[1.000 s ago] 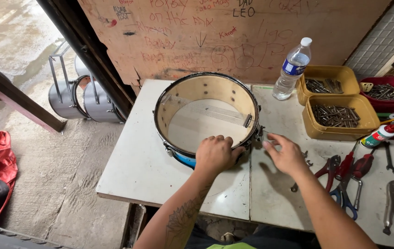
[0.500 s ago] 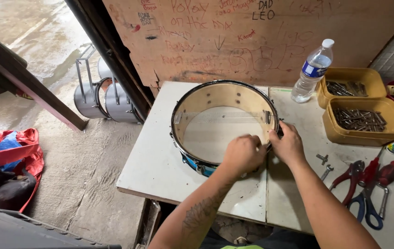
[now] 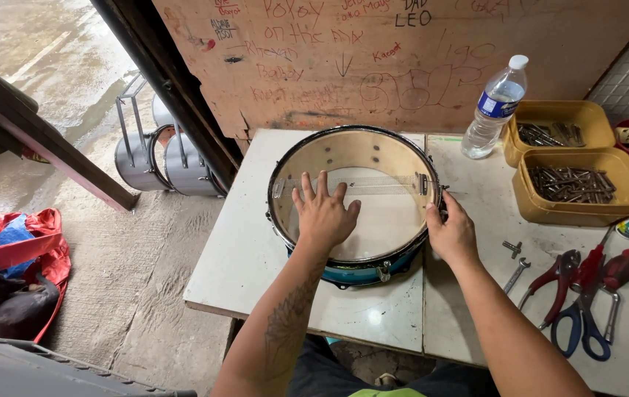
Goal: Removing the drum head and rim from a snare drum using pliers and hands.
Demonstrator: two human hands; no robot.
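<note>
1. Drum (image 3: 355, 206) sits open side up on the white worktop (image 3: 244, 257), near its middle; tan wood inside, blue shell w/ chrome lugs on the near side.
2. Left hand (image 3: 323, 213) lies flat inside the shell, palm down, fingers spread open on the pale head; it grips nothing.
3. Right hand (image 3: 450, 234) is curled over the drum's right rim, thumb and fingers closed on the hoop edge.
4. Judged from this pose: to do it well, keep the left palm pressing evenly so the shell doesn't skid, and work the right hand at the rim w/o tilting the drum off the worktop.
5. Right of the drum, near the right hand: small metal key (image 3: 514, 276) and a bolt-like bit (image 3: 512, 248) lie loose on the worktop.
6. Further right: red-handled pliers (image 3: 550, 278), blue-handled scissors (image 3: 583, 323).
7. Inside the drum, past the left hand, a snare strand strip (image 3: 373, 181) runs across the head to a clamp at the right wall.
8. Far side: clear water bottle (image 3: 495, 110) stands upright; beside it two yellow trays (image 3: 572, 184) hold metal rods/screws.
9. Back: scribbled plywood board (image 3: 403, 59). Off the worktop, far left: two metal drum shells (image 3: 167, 158) on the wet concrete floor.
</note>
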